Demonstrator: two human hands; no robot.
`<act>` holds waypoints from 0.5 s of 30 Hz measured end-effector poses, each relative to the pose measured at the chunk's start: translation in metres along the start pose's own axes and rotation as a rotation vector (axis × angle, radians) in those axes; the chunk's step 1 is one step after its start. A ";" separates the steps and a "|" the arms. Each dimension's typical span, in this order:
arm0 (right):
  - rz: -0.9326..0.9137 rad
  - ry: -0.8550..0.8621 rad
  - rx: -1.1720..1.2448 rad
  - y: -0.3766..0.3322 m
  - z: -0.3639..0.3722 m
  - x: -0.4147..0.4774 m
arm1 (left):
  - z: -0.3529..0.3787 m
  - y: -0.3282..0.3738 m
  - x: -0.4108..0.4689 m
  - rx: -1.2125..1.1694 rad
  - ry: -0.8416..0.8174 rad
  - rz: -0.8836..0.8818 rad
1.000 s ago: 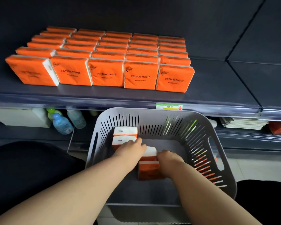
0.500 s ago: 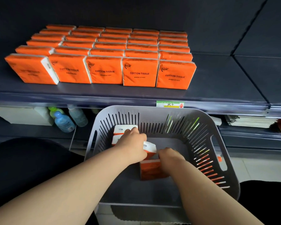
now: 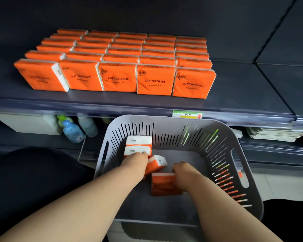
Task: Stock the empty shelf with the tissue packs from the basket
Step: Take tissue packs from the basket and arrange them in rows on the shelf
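Orange tissue packs (image 3: 155,81) stand upright in 5 columns on the dark shelf (image 3: 243,95); 4 more sit in the grey slotted basket (image 3: 234,145).

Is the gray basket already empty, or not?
Not empty. Four orange tissue packs are visible in the basket, both hands among them.

shelf (image 3: 234,95): right side bare | left: tissue packs (image 3: 119,67) block | basket (image 3: 217,130): right half open
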State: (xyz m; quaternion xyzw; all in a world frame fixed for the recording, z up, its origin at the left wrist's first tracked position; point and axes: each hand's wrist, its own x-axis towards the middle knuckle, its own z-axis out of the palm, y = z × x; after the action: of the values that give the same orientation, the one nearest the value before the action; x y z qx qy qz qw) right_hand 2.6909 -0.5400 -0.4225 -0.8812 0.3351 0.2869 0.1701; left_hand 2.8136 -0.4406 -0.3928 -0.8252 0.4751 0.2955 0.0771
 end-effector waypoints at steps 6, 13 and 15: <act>-0.001 -0.023 0.010 -0.001 0.001 0.004 | 0.021 -0.013 0.002 0.096 -0.055 -0.029; 0.000 -0.039 0.038 0.003 0.003 0.004 | 0.033 -0.017 0.012 -0.083 0.014 -0.066; -0.004 -0.050 0.040 0.003 0.003 0.005 | 0.035 -0.019 0.013 -0.122 0.024 -0.063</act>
State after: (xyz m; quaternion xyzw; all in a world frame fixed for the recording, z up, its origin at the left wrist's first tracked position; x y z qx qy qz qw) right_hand 2.6904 -0.5430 -0.4284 -0.8708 0.3349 0.3017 0.1966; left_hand 2.8195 -0.4261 -0.4310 -0.8464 0.4310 0.3115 0.0305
